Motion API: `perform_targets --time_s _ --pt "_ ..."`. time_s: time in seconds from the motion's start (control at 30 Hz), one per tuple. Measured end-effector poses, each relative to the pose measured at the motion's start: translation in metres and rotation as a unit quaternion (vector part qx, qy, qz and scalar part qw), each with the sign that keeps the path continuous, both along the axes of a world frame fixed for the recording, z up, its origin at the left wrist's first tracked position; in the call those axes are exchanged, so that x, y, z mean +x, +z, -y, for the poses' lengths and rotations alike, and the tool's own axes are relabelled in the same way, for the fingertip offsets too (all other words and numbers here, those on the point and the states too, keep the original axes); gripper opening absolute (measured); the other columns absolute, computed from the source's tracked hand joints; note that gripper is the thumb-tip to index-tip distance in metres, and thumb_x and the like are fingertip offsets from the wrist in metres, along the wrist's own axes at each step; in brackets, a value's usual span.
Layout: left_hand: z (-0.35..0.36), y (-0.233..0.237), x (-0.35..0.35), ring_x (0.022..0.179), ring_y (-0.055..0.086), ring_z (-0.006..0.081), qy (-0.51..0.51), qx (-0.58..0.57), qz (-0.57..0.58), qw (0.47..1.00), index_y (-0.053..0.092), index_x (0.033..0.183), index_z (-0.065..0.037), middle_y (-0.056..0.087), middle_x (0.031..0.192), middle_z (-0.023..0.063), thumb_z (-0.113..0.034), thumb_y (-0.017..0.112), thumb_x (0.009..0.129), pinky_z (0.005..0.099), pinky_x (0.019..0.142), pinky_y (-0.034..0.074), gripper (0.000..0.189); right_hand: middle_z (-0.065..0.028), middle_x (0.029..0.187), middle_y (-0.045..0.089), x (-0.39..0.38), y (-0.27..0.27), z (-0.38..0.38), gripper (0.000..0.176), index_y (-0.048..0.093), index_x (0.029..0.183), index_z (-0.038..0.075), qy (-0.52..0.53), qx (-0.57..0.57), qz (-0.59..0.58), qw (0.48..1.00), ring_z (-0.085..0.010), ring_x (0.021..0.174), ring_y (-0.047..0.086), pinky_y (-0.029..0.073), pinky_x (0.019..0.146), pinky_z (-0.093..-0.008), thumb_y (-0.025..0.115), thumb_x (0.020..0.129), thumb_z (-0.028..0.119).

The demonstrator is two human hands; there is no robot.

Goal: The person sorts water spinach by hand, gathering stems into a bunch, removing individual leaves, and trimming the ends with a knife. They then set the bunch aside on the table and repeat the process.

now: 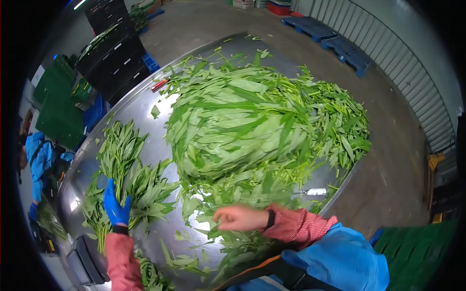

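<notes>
My left hand (117, 203), in a blue glove, lies on a bunch of long-leaved greens (121, 150) that look like water spinach, its fingers stretched out and thumb apart. Another bunch (150, 191) spreads just right of it. Over loose leaves near the table's front is my bare right hand (240, 217); its fingers look bent but are smeared by motion, and I cannot see anything in them. Beyond both hands rises a large heap of the same greens (238, 126). A white-handled tool (315, 192), perhaps a knife, lies at the heap's right front edge.
All this rests on a metal table (158, 123) with a raised edge. A red-handled item (159, 85) lies at its far left, and a dark device (85, 262) at its near left. Black crates (114, 58) stand behind; a co-worker in blue (41, 160) is at left; blue pallets (347, 51) lie back right.
</notes>
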State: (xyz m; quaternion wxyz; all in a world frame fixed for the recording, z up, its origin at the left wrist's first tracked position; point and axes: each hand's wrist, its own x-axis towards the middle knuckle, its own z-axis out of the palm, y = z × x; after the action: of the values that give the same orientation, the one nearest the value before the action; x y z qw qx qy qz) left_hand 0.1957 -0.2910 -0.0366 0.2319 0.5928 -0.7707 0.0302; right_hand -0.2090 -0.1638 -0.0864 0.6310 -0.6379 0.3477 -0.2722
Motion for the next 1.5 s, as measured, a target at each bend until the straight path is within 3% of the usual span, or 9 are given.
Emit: perform_targets --time_s 0.1,0.23,0.4,0.63,0.9,1.03,1.13,1.3,1.5 --pt "-0.071 0.0 -0.067 0.105 0.054 0.0285 -0.053 0.058 -0.075 0.994 0.037 0.14 -0.003 0.055 0.117 0.0139 0.001 0.073 0.067 0.0381 0.094 0.041 0.082 0.0002 0.069 0.06 -0.071 0.016 -0.001 0.017 0.062 0.099 0.009 -0.22 -0.058 0.028 0.973 -0.0087 0.059 0.055 0.045 0.055 -0.0247 0.065 0.086 0.019" --pt "-0.154 -0.025 -0.123 0.102 0.055 0.0262 -0.057 0.105 -0.124 0.985 0.039 0.139 -0.002 0.058 0.109 0.0118 0.001 0.072 0.068 0.0366 0.093 0.041 0.079 -0.005 0.078 0.059 -0.189 0.029 0.011 0.041 0.056 0.116 0.007 -0.445 -0.15 -0.213 0.857 -0.0151 0.069 0.058 0.046 0.061 -0.0277 0.07 0.08 0.02" --pt "-0.223 -0.045 -0.219 0.097 0.059 0.0244 -0.025 0.177 -0.21 0.961 0.046 0.132 -0.003 0.063 0.102 0.0087 0.001 0.07 0.071 0.036 0.091 0.043 0.066 -0.0128 0.109 0.047 -0.302 0.019 0.042 0.099 0.029 0.143 0.009 -0.312 -0.22 -0.571 0.727 -0.0266 0.106 0.048 0.039 0.091 -0.0392 0.083 0.063 0.033" --pt "-0.235 -0.035 -0.344 0.09 0.063 0.0231 -0.07 0.239 -0.277 0.928 0.051 0.128 -0.004 0.066 0.096 0.0087 0.002 0.068 0.074 0.0337 0.084 0.048 0.057 -0.0146 0.112 0.045 -0.335 -0.008 0.113 0.089 0.04 0.135 0.012 -0.212 -0.286 -0.566 0.743 -0.0309 0.111 0.045 0.034 0.098 -0.0458 0.081 0.058 0.026" --pt "-0.233 -0.039 -0.384 0.081 0.065 0.0239 -0.083 0.273 -0.236 0.929 0.06 0.119 -0.007 0.068 0.089 0.0091 -0.007 0.067 0.081 0.032 0.075 0.05 0.038 -0.0203 0.095 0.058 -0.342 0.006 0.081 0.049 0.051 0.103 0.002 -0.234 -0.256 -0.347 0.871 -0.0373 0.093 0.058 0.046 0.086 -0.042 0.073 0.063 0.02" --pt "-0.227 -0.035 -0.396 0.076 0.064 0.0237 -0.099 0.294 -0.224 0.924 0.061 0.118 -0.01 0.067 0.087 0.0086 -0.01 0.067 0.082 0.0322 0.07 0.05 0.036 -0.0182 0.084 0.063 -0.349 0.074 0.067 0.061 0.05 0.115 0.002 -0.234 -0.166 -0.296 0.911 -0.032 0.08 0.064 0.051 0.072 -0.0388 0.074 0.064 0.023" --pt "-0.225 -0.043 -0.398 0.073 0.062 0.0245 -0.117 0.283 -0.223 0.926 0.061 0.119 -0.012 0.065 0.086 0.009 -0.013 0.066 0.083 0.0337 0.068 0.049 0.036 -0.0113 0.093 0.063 -0.357 0.04 0.064 0.056 0.05 0.12 0.002 -0.308 -0.049 -0.005 0.95 -0.0239 0.084 0.063 0.053 0.068 -0.0373 0.072 0.073 0.022" --pt "-0.223 -0.038 -0.394 0.069 0.059 0.0266 -0.147 0.304 -0.196 0.921 0.061 0.119 -0.014 0.063 0.08 0.0102 -0.016 0.066 0.084 0.035 0.065 0.048 0.035 -0.0077 0.094 0.059 -0.364 -0.009 0.032 0.042 0.052 0.114 0.004 -0.273 0.355 0.329 0.831 -0.0171 0.086 0.06 0.054 0.078 -0.0354 0.072 0.081 0.02" --pt "-0.216 -0.038 -0.381 0.074 0.061 0.0264 -0.198 0.277 -0.177 0.923 0.062 0.117 -0.013 0.064 0.084 0.0094 -0.016 0.066 0.084 0.0356 0.068 0.048 0.034 -0.0091 0.084 0.06 -0.337 -0.008 -0.005 0.023 0.054 0.095 0.007 -0.37 0.417 0.419 0.717 -0.0164 0.063 0.058 0.048 0.056 -0.0322 0.069 0.08 0.013"
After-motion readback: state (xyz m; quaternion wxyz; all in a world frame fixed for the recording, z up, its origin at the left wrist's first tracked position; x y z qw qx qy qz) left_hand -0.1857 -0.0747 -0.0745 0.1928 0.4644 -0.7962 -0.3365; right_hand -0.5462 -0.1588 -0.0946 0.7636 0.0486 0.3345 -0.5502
